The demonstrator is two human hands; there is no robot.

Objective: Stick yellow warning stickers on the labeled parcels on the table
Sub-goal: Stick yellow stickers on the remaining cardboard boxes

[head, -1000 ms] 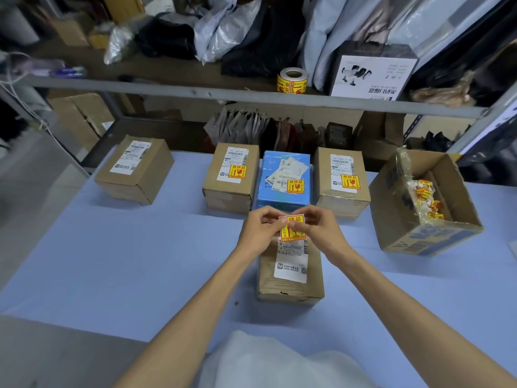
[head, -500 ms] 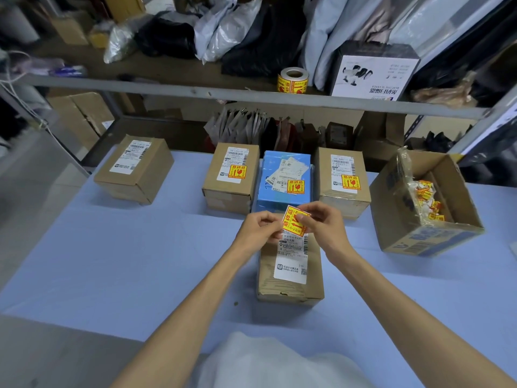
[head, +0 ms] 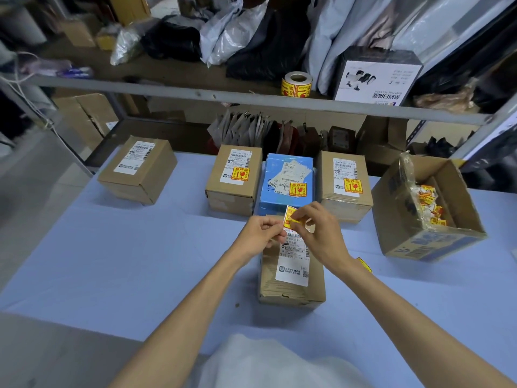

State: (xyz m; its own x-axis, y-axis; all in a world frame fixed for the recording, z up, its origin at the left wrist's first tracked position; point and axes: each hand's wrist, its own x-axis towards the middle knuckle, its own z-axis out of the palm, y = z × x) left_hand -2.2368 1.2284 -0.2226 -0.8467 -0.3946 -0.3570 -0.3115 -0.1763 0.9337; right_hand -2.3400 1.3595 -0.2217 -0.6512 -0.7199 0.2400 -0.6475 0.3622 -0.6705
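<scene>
Both hands are up over the near parcel (head: pixel 291 288), which sits by the front edge of the table (head: pixel 112 261), roughly mid-way along. The left hand (head: pixel 261 238) pinches the lower-left corner of the yellow sticker (head: pixel 289 217) between thumb and forefinger, with the other fingers curled in. The right hand (head: pixel 321 233) nips the sticker's right side the same way.

The sticker's in the air, tilted, just above the far end of that parcel's white label (head: pixel 293 261), and as far as I can tell it isn't touching the box yet. Two hands on one little square makes me think it's being peeled off its backing, though I can't actually make out a backing. Doing that right over the parcel makes sense, since it's a short drop onto the spot.

Along the back edge, three look done: a brown box (head: pixel 233 191), the blue box (head: pixel 288 170) and the tall brown box (head: pixel 347 208). Each has its sticker down at the label's lower corner, probably so the barcode stays readable. The box near the back left corner (head: pixel 137 175) has a label but no sticker, so by my count there are two to go.

The open carton (head: pixel 436 242) at the right edge holds a bag of loose stickers (head: pixel 428 203), an easy reach for the right hand. There's a spare roll (head: pixel 296 85) on the shelf behind.
</scene>
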